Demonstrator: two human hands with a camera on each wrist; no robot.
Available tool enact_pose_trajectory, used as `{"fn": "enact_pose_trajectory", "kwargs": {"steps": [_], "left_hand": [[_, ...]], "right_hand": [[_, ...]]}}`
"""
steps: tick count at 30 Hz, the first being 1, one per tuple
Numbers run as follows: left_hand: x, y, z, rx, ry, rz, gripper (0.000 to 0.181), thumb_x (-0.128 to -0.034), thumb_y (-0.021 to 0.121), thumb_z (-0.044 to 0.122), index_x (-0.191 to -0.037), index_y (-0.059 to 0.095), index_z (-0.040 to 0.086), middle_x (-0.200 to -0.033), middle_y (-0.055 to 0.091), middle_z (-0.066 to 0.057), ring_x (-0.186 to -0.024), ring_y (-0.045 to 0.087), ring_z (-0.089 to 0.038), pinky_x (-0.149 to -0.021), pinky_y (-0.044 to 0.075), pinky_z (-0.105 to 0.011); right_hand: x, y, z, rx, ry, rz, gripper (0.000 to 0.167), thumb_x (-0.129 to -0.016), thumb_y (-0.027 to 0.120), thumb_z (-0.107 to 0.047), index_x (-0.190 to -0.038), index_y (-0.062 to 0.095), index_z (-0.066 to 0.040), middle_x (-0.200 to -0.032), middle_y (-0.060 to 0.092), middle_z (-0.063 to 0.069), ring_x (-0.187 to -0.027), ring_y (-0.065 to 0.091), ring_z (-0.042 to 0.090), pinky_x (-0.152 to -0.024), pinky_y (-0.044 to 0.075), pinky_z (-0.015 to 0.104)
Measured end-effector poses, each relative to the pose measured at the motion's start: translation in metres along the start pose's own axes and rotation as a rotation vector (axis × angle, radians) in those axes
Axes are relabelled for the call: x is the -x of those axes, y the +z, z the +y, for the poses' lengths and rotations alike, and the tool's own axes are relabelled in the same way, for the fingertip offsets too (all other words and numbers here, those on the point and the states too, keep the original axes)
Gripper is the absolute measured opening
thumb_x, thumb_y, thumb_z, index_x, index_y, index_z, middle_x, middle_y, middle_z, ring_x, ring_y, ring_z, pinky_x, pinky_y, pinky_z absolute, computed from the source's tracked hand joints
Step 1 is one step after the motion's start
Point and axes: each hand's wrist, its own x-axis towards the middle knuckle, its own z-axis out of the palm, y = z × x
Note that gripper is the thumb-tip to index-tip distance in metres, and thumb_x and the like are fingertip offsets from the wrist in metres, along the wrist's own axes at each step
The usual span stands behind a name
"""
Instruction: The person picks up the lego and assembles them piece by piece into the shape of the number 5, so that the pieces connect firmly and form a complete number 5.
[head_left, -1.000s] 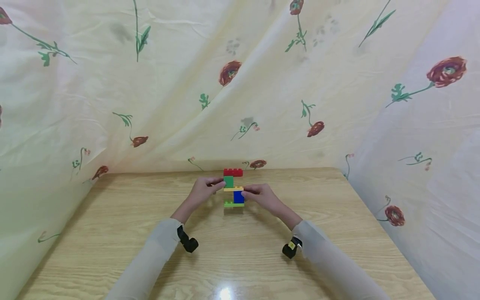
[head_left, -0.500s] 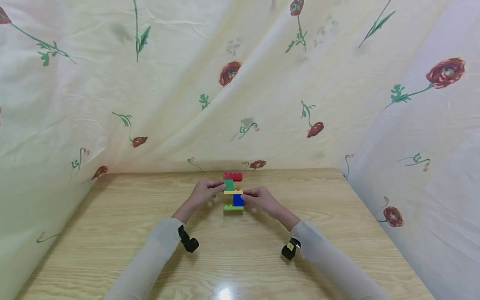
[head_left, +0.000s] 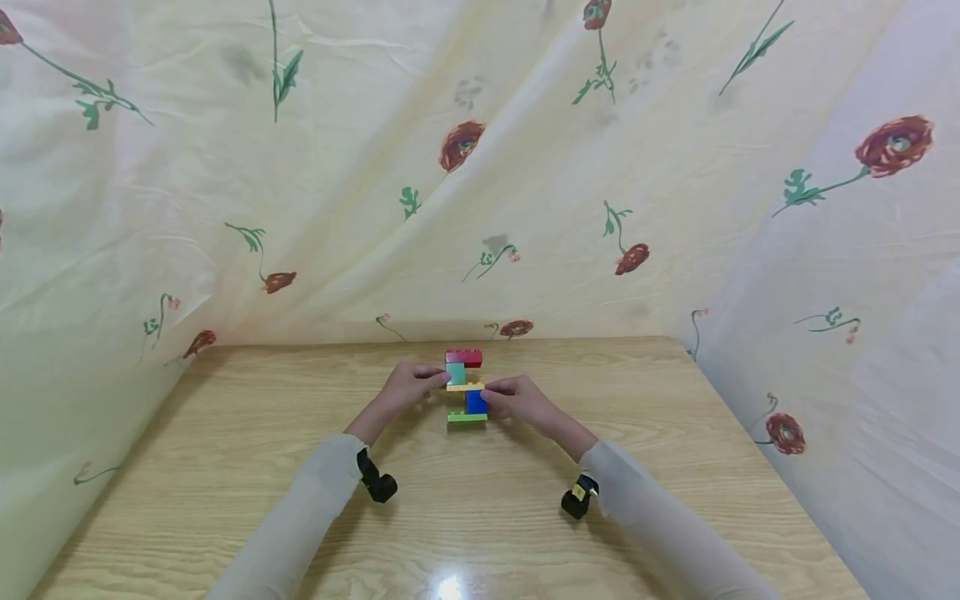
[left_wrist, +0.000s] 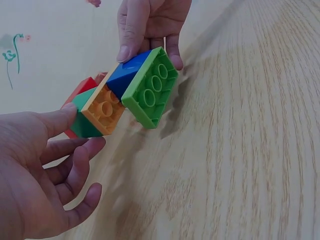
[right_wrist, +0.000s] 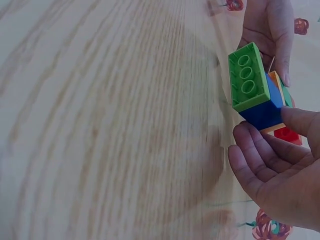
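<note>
Both hands hold a zigzag stack of toy building bricks above the table. My left hand (head_left: 408, 388) pinches the green brick (left_wrist: 86, 112) between thumb and fingers. My right hand (head_left: 522, 402) pinches the blue brick (right_wrist: 264, 114) from the other side. On top sits a red brick (head_left: 464, 358), followed by the green one, a thin yellow-orange brick (left_wrist: 103, 109), the blue one and a light green brick (head_left: 467, 417) at the bottom. Its hollow underside with round tubes shows in both wrist views, tilted towards the cameras.
A wood-grain table (head_left: 465, 500) lies below the hands. Flower-printed cloth (head_left: 360, 208) hangs behind the table and along both sides. A black strap with a small camera sits on the left wrist (head_left: 375, 479) and another on the right wrist (head_left: 580, 496).
In the head view the brick stack has sunk a little, the red top brick most. Both hands have moved slightly down with it, keeping their grip on the same bricks.
</note>
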Motion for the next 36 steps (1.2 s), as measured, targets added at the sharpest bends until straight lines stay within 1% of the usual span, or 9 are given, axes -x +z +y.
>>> {"fn": "enact_pose_trajectory", "kwargs": {"steps": [5,9,12,17,21,28,36], "left_hand": [[-0.0023,0.0004,-0.0049,0.027,0.007,-0.025,0.038,-0.0993,0.067,0.033,-0.123,0.073,0.004,-0.117,0.075,-0.014,-0.088,0.063,-0.022,-0.075,0.051,-0.028],[-0.0026,0.0006,-0.0066,0.013,0.026,-0.027,0.039,-0.0996,0.067,0.034,-0.124,0.073,0.004,-0.117,0.075,-0.013,-0.091,0.064,-0.021,-0.075,0.053,-0.026],[-0.0025,0.0008,-0.0067,0.007,0.026,-0.022,0.040,-0.0997,0.067,0.035,-0.124,0.073,0.004,-0.117,0.075,-0.013,-0.089,0.064,-0.020,-0.073,0.053,-0.026],[-0.0035,0.0008,-0.0079,0.009,0.006,-0.024,0.038,-0.0996,0.067,0.034,-0.124,0.073,0.005,-0.120,0.074,-0.014,-0.088,0.063,-0.021,-0.073,0.051,-0.026],[-0.0053,0.0016,-0.0092,-0.005,-0.004,-0.029,0.037,-0.0994,0.067,0.033,-0.124,0.074,0.005,-0.121,0.074,-0.014,-0.088,0.062,-0.022,-0.072,0.050,-0.027],[-0.0042,0.0023,-0.0085,-0.009,-0.012,-0.033,0.037,-0.0989,0.068,0.033,-0.124,0.074,0.006,-0.125,0.073,-0.014,-0.091,0.063,-0.021,-0.074,0.051,-0.026],[-0.0046,0.0028,-0.0102,0.008,-0.041,-0.026,0.036,-0.0995,0.067,0.032,-0.124,0.074,0.005,-0.128,0.071,-0.014,-0.086,0.060,-0.019,-0.072,0.049,-0.025]], "right_hand": [[-0.0003,0.0013,0.0000,0.001,0.025,0.001,0.043,-0.105,0.058,-0.027,-0.135,0.063,0.004,-0.119,0.073,0.018,-0.096,0.071,0.019,-0.082,0.059,0.033],[-0.0009,0.0021,0.0005,-0.003,0.033,0.006,0.041,-0.105,0.059,-0.027,-0.133,0.064,0.003,-0.116,0.074,0.016,-0.095,0.070,0.017,-0.082,0.059,0.032],[-0.0009,0.0019,0.0008,-0.008,0.033,0.005,0.041,-0.105,0.059,-0.027,-0.133,0.064,0.002,-0.116,0.074,0.016,-0.095,0.070,0.018,-0.082,0.059,0.032],[-0.0014,0.0016,0.0027,-0.011,0.028,-0.005,0.043,-0.105,0.058,-0.028,-0.134,0.063,0.004,-0.117,0.073,0.017,-0.096,0.070,0.019,-0.083,0.059,0.033],[-0.0021,0.0020,0.0023,-0.018,0.046,-0.001,0.043,-0.104,0.059,-0.028,-0.134,0.064,0.002,-0.118,0.073,0.015,-0.097,0.070,0.018,-0.084,0.059,0.031],[-0.0034,0.0022,0.0056,-0.003,0.044,-0.016,0.044,-0.105,0.059,-0.029,-0.133,0.063,0.004,-0.118,0.073,0.016,-0.097,0.067,0.018,-0.082,0.058,0.030],[-0.0044,0.0028,0.0058,-0.006,0.061,-0.021,0.043,-0.105,0.058,-0.030,-0.133,0.064,0.002,-0.119,0.072,0.014,-0.099,0.067,0.018,-0.081,0.055,0.030]]}}
